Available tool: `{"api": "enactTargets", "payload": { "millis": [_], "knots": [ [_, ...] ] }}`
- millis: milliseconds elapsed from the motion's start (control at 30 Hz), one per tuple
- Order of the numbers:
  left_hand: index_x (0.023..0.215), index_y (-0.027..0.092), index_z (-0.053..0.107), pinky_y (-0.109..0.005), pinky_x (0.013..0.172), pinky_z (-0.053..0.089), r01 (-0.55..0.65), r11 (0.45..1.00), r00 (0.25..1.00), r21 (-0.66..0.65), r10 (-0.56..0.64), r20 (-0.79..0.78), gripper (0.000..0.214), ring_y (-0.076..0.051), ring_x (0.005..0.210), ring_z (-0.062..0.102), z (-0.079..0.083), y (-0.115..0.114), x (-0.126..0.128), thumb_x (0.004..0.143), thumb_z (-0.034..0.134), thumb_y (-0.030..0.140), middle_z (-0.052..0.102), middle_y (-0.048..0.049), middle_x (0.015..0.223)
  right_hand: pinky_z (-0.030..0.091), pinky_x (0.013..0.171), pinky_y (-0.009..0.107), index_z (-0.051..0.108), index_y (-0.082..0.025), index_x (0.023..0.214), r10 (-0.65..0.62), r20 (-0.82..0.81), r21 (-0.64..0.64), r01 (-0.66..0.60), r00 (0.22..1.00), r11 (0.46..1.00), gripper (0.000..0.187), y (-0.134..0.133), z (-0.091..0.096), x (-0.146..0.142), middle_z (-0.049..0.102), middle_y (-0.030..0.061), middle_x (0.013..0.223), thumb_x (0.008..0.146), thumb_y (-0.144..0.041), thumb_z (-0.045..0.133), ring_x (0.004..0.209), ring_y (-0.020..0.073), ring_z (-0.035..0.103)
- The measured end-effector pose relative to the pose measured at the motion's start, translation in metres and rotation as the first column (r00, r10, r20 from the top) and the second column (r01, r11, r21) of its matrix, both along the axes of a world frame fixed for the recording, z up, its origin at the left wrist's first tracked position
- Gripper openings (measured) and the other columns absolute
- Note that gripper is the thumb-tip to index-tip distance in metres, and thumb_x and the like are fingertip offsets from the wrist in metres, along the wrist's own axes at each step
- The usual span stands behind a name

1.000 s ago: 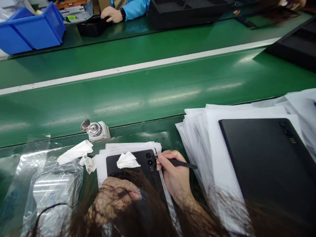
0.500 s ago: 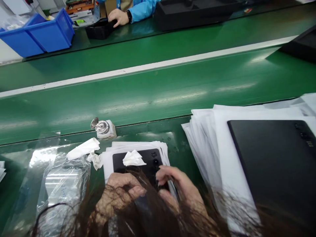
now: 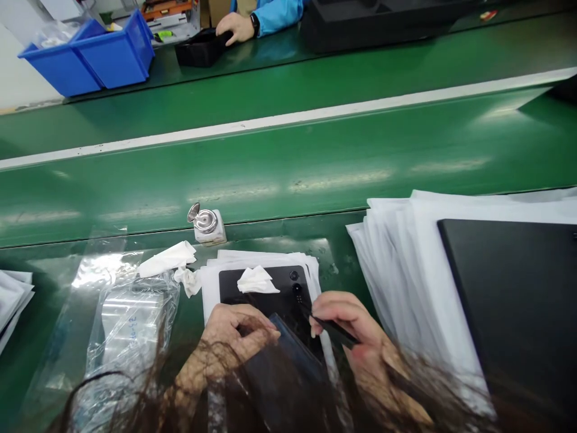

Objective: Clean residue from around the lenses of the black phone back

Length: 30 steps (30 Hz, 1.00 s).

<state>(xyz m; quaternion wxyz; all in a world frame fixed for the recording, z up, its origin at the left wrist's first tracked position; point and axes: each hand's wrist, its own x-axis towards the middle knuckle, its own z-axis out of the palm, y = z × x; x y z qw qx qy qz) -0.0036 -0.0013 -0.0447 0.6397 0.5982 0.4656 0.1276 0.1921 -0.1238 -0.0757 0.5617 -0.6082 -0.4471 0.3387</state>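
A black tablet (image 3: 234, 282) lies back up on a small stack of white foam sheets (image 3: 210, 294), with its camera lenses at the upper right. On its back rests a folded white wipe (image 3: 258, 280). My left hand (image 3: 234, 337) pinches the corner of a see-through film (image 3: 288, 349) over the tablet's lower part. In my right hand (image 3: 354, 322) are slim black tweezers (image 3: 336, 332), their tip pointing at the lenses. Whether the tip touches the tablet I cannot tell. Strands of hair hide the lower part of the view.
A pump bottle (image 3: 209, 225) with its lid up stands behind crumpled wipes (image 3: 167, 260). Clear plastic bags (image 3: 130, 331) lie at the left. Another black tablet (image 3: 509, 288) tops a tall foam-sheet stack (image 3: 406, 258). Across the green bench, a co-worker's hand (image 3: 235, 27) touches a black box (image 3: 198, 49).
My right hand has turned and drawn back to the right, bringing the tweezers into clear view. The film under my left hand shows more. The whole view has shifted slightly.
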Motion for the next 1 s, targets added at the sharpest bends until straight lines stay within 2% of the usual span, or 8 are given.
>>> {"api": "enactTargets", "payload": {
  "millis": [100, 200, 367, 567, 833, 1000],
  "knots": [
    [0.062, 0.020, 0.074, -0.016, 0.041, 0.047, 0.020, 0.999, 1.000, 0.025, -0.020, -0.023, 0.005, -0.016, 0.049, 0.066, -0.001, 0.000, 0.001, 0.063, 0.071, 0.023, 0.074, -0.0009, 0.058, 0.070, 0.067, 0.030, 0.082, -0.035, 0.092, 0.061, -0.022, 0.042, -0.060, 0.998, 0.997, 0.014, 0.009, 0.014, 0.000, 0.078, 0.0029, 0.094, 0.100, -0.046, 0.083, 0.071, 0.0195, 0.076],
    [0.064, 0.021, 0.074, -0.015, 0.042, 0.047, 0.050, 0.998, 0.998, 0.028, -0.049, -0.026, 0.006, -0.015, 0.049, 0.066, -0.002, 0.001, 0.000, 0.066, 0.069, 0.025, 0.074, -0.0001, 0.057, 0.070, 0.066, 0.027, 0.080, -0.034, 0.088, 0.051, 0.009, 0.115, -0.052, 0.999, 0.992, 0.011, 0.014, 0.018, -0.004, 0.081, 0.0010, 0.085, 0.096, -0.033, 0.088, 0.070, 0.0186, 0.078],
    [0.066, 0.022, 0.074, -0.015, 0.040, 0.045, 0.078, 0.995, 0.997, 0.069, -0.079, 0.010, 0.007, -0.014, 0.047, 0.065, -0.002, 0.002, -0.002, 0.067, 0.068, 0.026, 0.073, -0.0002, 0.056, 0.071, 0.068, 0.028, 0.081, -0.033, 0.090, 0.024, 0.051, 0.117, -0.029, 0.998, 0.993, 0.009, 0.012, 0.009, -0.007, 0.083, 0.0015, 0.086, 0.096, -0.030, 0.087, 0.073, 0.0194, 0.080],
    [0.068, 0.022, 0.074, -0.015, 0.039, 0.045, 0.086, 0.993, 0.996, 0.084, -0.088, 0.033, 0.010, -0.014, 0.046, 0.064, 0.000, 0.002, -0.001, 0.069, 0.066, 0.027, 0.074, -0.0007, 0.056, 0.071, 0.069, 0.027, 0.079, -0.033, 0.090, 0.028, 0.021, 0.117, -0.030, 0.999, 0.993, 0.010, 0.009, 0.000, -0.008, 0.082, 0.0008, 0.086, 0.097, -0.030, 0.086, 0.073, 0.0184, 0.080],
    [0.068, 0.024, 0.073, -0.013, 0.040, 0.046, 0.082, 0.987, 0.995, 0.139, -0.088, 0.040, 0.007, -0.012, 0.046, 0.065, -0.002, 0.002, -0.002, 0.069, 0.067, 0.028, 0.074, 0.0014, 0.058, 0.072, 0.068, 0.026, 0.079, -0.033, 0.092, 0.044, -0.028, 0.177, -0.038, 0.999, 0.984, 0.015, 0.008, 0.005, -0.010, 0.085, 0.0011, 0.088, 0.095, -0.019, 0.084, 0.074, 0.0184, 0.081],
    [0.068, 0.024, 0.073, -0.014, 0.041, 0.048, 0.074, 0.993, 0.997, 0.087, -0.074, -0.004, 0.008, -0.014, 0.047, 0.066, -0.006, 0.000, -0.003, 0.068, 0.067, 0.030, 0.075, 0.0004, 0.058, 0.071, 0.064, 0.027, 0.083, -0.032, 0.091, 0.052, -0.130, 0.233, -0.021, 0.990, 0.972, 0.016, 0.010, 0.007, -0.017, 0.086, 0.0011, 0.086, 0.092, -0.017, 0.087, 0.070, 0.0188, 0.081]
  ]
}}
